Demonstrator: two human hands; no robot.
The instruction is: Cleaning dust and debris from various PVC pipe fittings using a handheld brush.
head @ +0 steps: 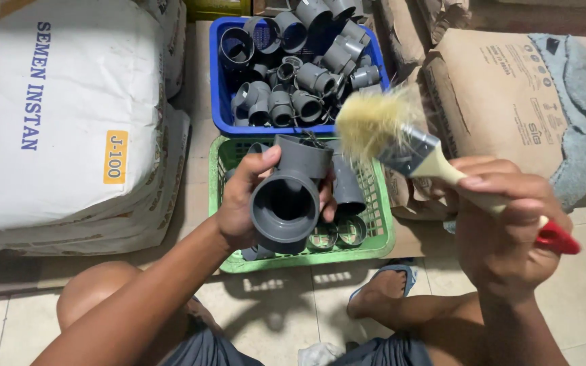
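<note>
My left hand (pixel 239 203) grips a grey plastic pipe tee fitting (pixel 286 200) and holds it above the green basket (pixel 374 237), with one round opening facing me. My right hand (pixel 503 224) is closed on the pale, red-tipped handle of a paintbrush (pixel 401 142). The brush's blond bristles point up and left, just to the right of the fitting and apart from it. More grey fittings lie inside the green basket under the held one.
A blue basket (pixel 222 95) full of several grey pipe fittings stands behind the green one. A stack of white sacks (pixel 62 115) lies at the left and brown paper sacks (pixel 503 95) at the right. My knees and a sandalled foot (pixel 381 291) rest on the tiled floor.
</note>
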